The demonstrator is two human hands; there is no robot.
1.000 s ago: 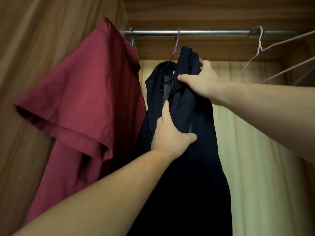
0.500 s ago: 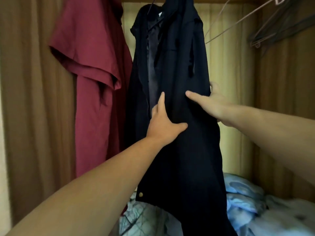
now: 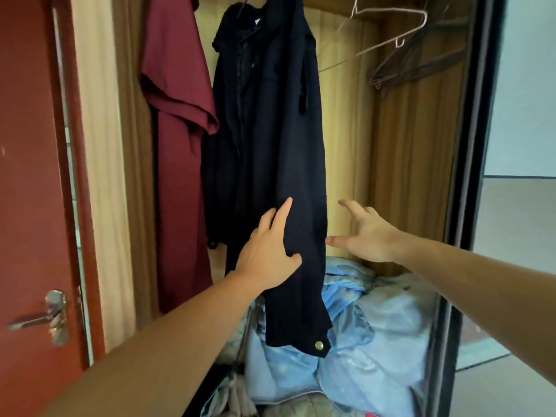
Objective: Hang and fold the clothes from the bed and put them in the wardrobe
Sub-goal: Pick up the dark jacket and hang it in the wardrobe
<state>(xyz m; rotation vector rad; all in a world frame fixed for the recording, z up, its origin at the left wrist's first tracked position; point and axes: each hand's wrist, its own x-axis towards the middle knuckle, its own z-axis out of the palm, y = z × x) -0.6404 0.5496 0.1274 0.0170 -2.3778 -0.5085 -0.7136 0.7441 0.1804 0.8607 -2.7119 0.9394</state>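
In the head view, the dark jacket (image 3: 270, 139) is hanging in the wardrobe (image 3: 421, 145) just right of one red shirt (image 3: 177, 115); the left hand (image 3: 267, 254) is pressing flat on its lower front, likely smoothing it straight. The right hand (image 3: 367, 236) is hovering beside the hem, its grip wide and holding nothing, while several bare hangers (image 3: 400, 40) are waiting at the upper right, too tangled to count.

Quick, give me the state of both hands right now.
Left hand: open, fingers flat against the dark jacket, gripping nothing.
Right hand: open, fingers spread, beside the jacket's edge; contact cannot be told.
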